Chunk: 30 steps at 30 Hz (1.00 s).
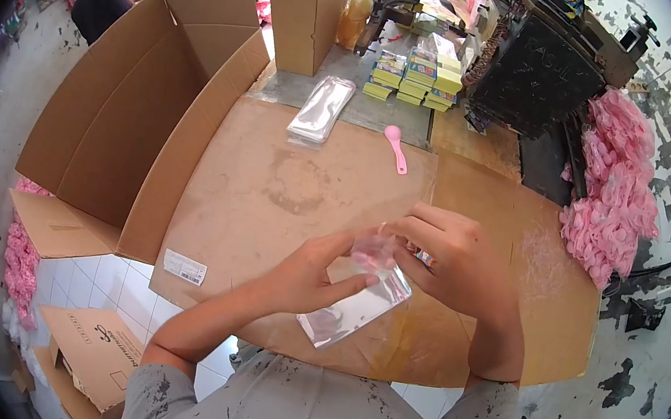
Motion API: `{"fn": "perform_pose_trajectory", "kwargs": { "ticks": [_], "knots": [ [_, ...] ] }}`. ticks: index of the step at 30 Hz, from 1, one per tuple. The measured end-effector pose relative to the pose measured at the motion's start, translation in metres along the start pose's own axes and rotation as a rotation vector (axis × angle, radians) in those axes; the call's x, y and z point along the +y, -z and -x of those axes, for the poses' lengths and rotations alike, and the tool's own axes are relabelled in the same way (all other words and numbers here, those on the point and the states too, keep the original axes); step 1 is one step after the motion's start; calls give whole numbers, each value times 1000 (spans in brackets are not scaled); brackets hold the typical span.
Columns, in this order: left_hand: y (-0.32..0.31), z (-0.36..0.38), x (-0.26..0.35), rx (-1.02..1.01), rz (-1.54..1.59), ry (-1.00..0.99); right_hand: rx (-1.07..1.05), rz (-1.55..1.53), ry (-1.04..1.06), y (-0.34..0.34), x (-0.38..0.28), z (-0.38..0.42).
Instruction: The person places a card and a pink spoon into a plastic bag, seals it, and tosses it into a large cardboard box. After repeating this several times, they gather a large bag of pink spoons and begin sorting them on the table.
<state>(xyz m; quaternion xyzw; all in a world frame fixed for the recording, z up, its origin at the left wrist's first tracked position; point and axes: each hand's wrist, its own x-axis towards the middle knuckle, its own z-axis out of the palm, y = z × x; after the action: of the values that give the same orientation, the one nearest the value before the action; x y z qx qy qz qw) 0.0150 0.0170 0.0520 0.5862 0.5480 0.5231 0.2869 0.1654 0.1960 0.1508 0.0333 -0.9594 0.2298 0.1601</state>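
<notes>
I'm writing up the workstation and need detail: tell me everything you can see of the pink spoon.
The pink spoon looks like one piece of plain plastic, with a rounded bowl and a straight, slim handle. It lies flat near the far edge of the cardboard sheet, bowl pointing away from the person, handle towards them and slightly right. No damage shows at this size. Neither the left hand nor the right hand touches it.

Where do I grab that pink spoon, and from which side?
Best pinched across the handle of the pink spoon, reaching in from the wearer's side and slightly above. It lies on the cardboard with its wide bowl pointing away and its slim handle towards the wearer, so the handle should be easier to close on than the rounded bowl.
</notes>
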Motion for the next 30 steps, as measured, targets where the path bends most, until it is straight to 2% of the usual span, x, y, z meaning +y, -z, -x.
{"fn": "perform_pose_trajectory", "kwargs": {
  "ticks": [3,7,10,13,15,18,21,25,30],
  "knots": [
    [-15,13,-2,120,329,127,0,-214,-95,-9,5,5],
    [-25,28,-13,131,440,227,61,-447,-339,-26,0,13],
    [-28,33,-13,172,392,308,293,19,-14,-51,9,17],
    [-35,34,-17,210,328,318,243,177,95,-69,8,24],
    [-40,37,-17,232,252,295,254,270,100,-76,5,23],
    [-34,36,-7,140,80,347,271,339,104,-84,6,25],
    [-37,39,-12,148,8,251,247,357,120,-84,8,25],
    [-40,40,-16,159,8,271,191,449,158,-86,7,25],
    [-41,37,-15,194,13,284,239,457,127,-96,10,29]
  ]
}}
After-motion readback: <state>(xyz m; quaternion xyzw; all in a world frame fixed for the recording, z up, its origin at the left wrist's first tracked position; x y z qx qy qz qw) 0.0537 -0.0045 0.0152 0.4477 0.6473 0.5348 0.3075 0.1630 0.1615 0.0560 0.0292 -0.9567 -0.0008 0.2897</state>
